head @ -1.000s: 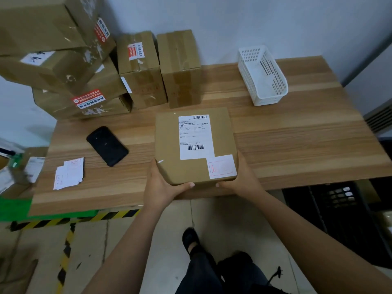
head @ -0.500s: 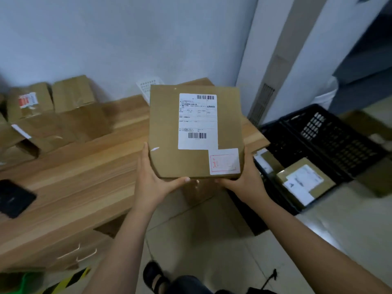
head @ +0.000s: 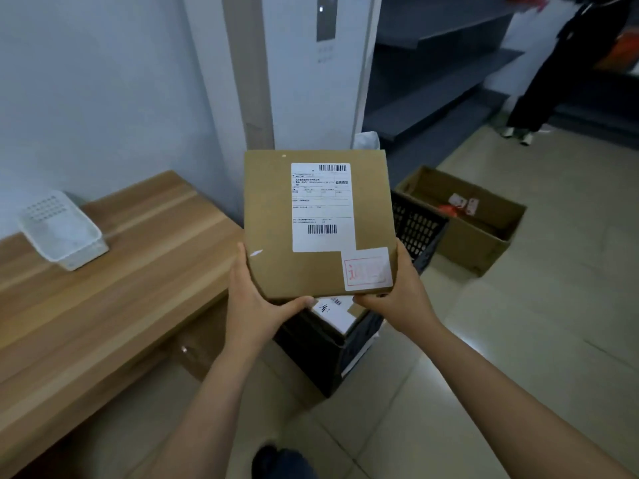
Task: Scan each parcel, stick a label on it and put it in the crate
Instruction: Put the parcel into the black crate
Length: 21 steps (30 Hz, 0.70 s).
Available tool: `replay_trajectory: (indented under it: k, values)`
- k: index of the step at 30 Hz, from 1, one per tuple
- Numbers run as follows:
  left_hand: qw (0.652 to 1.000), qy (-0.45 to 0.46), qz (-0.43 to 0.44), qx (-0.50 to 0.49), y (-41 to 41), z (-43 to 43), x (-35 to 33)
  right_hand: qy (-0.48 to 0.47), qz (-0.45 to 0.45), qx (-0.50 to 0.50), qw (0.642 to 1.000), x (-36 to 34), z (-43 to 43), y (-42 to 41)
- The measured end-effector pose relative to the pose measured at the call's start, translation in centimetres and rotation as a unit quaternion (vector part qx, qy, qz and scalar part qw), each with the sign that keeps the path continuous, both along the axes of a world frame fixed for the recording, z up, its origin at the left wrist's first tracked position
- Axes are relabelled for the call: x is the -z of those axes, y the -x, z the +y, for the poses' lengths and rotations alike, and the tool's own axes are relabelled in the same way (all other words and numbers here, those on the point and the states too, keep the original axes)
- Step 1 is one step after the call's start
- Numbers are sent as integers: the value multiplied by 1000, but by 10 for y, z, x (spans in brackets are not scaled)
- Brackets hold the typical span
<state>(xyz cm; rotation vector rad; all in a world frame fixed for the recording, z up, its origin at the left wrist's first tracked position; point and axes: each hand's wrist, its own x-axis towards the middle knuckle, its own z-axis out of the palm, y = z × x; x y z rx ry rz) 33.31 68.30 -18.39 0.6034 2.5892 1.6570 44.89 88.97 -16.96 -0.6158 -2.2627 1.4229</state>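
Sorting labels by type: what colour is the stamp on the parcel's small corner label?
Red on white; the small label shows best in the head view.

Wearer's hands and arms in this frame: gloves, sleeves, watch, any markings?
Left hand and right hand are both bare, with no gloves. No sleeve shows on either arm as far back as the bottom edge of the frame. No watch, wristband or ring is visible, and there are no tattoos, tape or cables. The frame is too soft to judge the nails.
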Motion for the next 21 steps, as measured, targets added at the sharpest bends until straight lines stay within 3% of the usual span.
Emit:
replay_trajectory:
  k: [10,15,21]
  values:
    - [999,-1,-36,-28,65,114,17,-34,-34,-38,998,17,123,88]
    - [997,9,-65,-42,110,158,22,-3,-40,-79,996,16,170,145]
    - [990,39,-96,-101,144,187,43,41,-118,-161,979,47,214,202]
